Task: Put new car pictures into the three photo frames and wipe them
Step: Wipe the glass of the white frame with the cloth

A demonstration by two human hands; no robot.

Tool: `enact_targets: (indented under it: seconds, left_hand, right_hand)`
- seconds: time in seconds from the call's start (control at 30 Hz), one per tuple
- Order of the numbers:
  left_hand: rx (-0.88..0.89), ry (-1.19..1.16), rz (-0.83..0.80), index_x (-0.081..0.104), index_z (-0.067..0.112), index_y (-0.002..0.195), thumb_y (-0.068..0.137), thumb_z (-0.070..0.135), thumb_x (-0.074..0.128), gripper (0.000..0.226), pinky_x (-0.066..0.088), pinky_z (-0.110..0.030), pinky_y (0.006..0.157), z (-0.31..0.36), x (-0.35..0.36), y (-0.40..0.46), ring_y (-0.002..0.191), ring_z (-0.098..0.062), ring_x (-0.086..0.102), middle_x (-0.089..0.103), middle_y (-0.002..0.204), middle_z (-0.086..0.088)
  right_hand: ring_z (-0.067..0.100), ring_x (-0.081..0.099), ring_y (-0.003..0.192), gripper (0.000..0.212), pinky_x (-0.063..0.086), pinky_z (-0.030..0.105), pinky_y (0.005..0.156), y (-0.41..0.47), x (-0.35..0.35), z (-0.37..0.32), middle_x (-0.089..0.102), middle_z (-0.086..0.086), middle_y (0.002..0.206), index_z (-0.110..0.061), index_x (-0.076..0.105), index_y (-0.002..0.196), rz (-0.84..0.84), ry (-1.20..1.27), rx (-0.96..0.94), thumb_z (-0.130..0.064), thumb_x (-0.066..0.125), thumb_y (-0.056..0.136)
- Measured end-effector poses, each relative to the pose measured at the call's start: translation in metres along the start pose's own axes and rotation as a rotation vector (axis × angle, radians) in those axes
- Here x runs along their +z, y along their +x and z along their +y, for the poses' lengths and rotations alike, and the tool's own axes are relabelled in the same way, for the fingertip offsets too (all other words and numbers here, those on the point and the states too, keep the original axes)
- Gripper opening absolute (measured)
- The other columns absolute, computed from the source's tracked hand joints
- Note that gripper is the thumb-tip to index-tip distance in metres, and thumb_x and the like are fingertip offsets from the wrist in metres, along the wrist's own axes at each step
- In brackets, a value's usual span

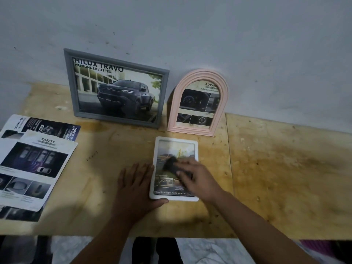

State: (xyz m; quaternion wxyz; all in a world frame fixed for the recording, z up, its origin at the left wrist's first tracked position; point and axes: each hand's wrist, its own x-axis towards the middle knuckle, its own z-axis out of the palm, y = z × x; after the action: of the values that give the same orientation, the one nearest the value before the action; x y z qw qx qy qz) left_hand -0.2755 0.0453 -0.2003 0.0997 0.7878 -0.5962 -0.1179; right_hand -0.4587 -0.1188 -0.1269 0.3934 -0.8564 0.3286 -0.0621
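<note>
A white photo frame (176,141) with a car picture lies flat on the wooden table (285,168). My right hand (198,178) presses a dark cloth (170,164) onto its glass, and the hand is blurred. My left hand (136,185) lies flat on the table against the frame's left edge, its thumb at the frame's lower edge. A grey frame (70,82) with a pickup truck picture leans against the wall at the back. Beside it on the right stands a pink arched frame (198,73) holding a car interior picture.
Several car brochure pages (32,164) lie at the table's left end. A seam (229,168) splits the tabletop right of the white frame. The table's front edge runs just below my forearms, with the floor beyond it.
</note>
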Motion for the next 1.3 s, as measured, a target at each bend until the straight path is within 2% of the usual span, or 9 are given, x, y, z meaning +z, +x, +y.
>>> enact_targets:
  seconds: [0.2,0.4,0.57,0.67,0.77,0.9,1.13,1.2,1.3]
  left_hand:
    - [-0.013,0.011,-0.037,0.042,0.019,0.156,0.07,0.099,0.038,0.118,0.018,-0.063,0.122,0.001,-0.002,0.0,0.152,-0.034,0.032,0.042,0.161,-0.005]
    - [-0.005,0.007,-0.02,0.045,0.017,0.154,0.069,0.098,0.042,0.117,0.019,-0.064,0.121,0.001,0.0,-0.001,0.15,-0.036,0.035,0.045,0.159,-0.006]
    - [-0.002,0.004,0.007,0.045,0.017,0.154,0.067,0.098,0.047,0.119,0.019,-0.064,0.12,0.001,-0.001,-0.001,0.149,-0.037,0.037,0.046,0.158,-0.007]
    - [0.006,0.006,-0.011,0.04,0.019,0.157,0.069,0.098,0.045,0.118,0.017,-0.064,0.121,0.001,-0.002,-0.001,0.151,-0.037,0.033,0.041,0.161,-0.008]
    - [0.009,0.01,-0.03,0.036,0.02,0.159,0.071,0.098,0.042,0.117,0.015,-0.064,0.122,0.0,0.0,-0.001,0.154,-0.036,0.027,0.036,0.165,-0.007]
    - [0.0,0.012,-0.04,0.037,0.022,0.159,0.072,0.098,0.041,0.116,0.016,-0.064,0.122,-0.001,0.001,-0.001,0.154,-0.035,0.028,0.037,0.164,-0.005]
    - [0.01,0.012,-0.004,0.04,0.02,0.157,0.071,0.097,0.041,0.116,0.02,-0.065,0.121,0.0,0.001,-0.001,0.152,-0.036,0.031,0.04,0.162,-0.007]
    - [0.01,0.013,-0.009,0.04,0.02,0.157,0.071,0.097,0.043,0.116,0.019,-0.065,0.121,0.001,0.001,-0.001,0.152,-0.037,0.031,0.04,0.162,-0.008]
    - [0.004,0.019,-0.021,0.038,0.02,0.158,0.072,0.098,0.04,0.116,0.017,-0.065,0.122,-0.001,0.002,-0.001,0.153,-0.037,0.028,0.037,0.164,-0.008]
  right_hand:
    - [0.028,0.058,0.106,0.038,0.057,0.04,0.075,0.038,0.014,0.032,0.056,0.006,0.13,-0.022,0.063,0.135,0.123,-0.576,-0.032,-0.033,0.055,0.099]
    - [0.029,0.06,0.103,0.039,0.058,0.04,0.072,-0.019,0.022,0.033,0.06,0.008,0.123,-0.017,0.065,0.132,-0.017,-0.614,-0.239,-0.028,0.057,0.095]
    - [0.015,0.06,0.111,0.032,0.055,0.036,0.089,-0.028,-0.004,0.016,0.063,-0.005,0.127,-0.023,0.072,0.128,-0.292,-0.236,-0.163,-0.025,0.059,0.098]
    - [0.01,0.059,0.113,0.029,0.051,0.029,0.098,0.005,-0.025,0.012,0.065,-0.007,0.125,-0.02,0.074,0.125,-0.077,0.093,0.046,-0.018,0.063,0.098]
    - [0.018,0.057,0.11,0.035,0.053,0.035,0.089,0.032,-0.024,0.025,0.058,-0.004,0.128,-0.021,0.066,0.134,0.187,-0.227,0.125,-0.031,0.057,0.101]
    - [0.026,0.057,0.105,0.035,0.058,0.04,0.069,0.018,0.014,0.032,0.055,0.005,0.13,-0.021,0.063,0.131,0.15,-0.592,0.066,-0.033,0.053,0.1]
    - [0.01,0.06,0.107,0.031,0.053,0.026,0.087,-0.039,0.008,0.018,0.064,-0.007,0.121,-0.023,0.073,0.124,-0.19,-0.045,0.026,-0.03,0.057,0.099]
    - [0.007,0.06,0.11,0.026,0.051,0.025,0.094,-0.024,-0.01,0.016,0.065,-0.01,0.121,-0.022,0.075,0.123,-0.104,0.224,0.138,-0.02,0.063,0.099]
    - [0.01,0.058,0.108,0.031,0.05,0.028,0.092,0.016,-0.027,0.024,0.06,-0.007,0.122,-0.017,0.07,0.129,0.2,0.022,0.184,-0.026,0.06,0.101]
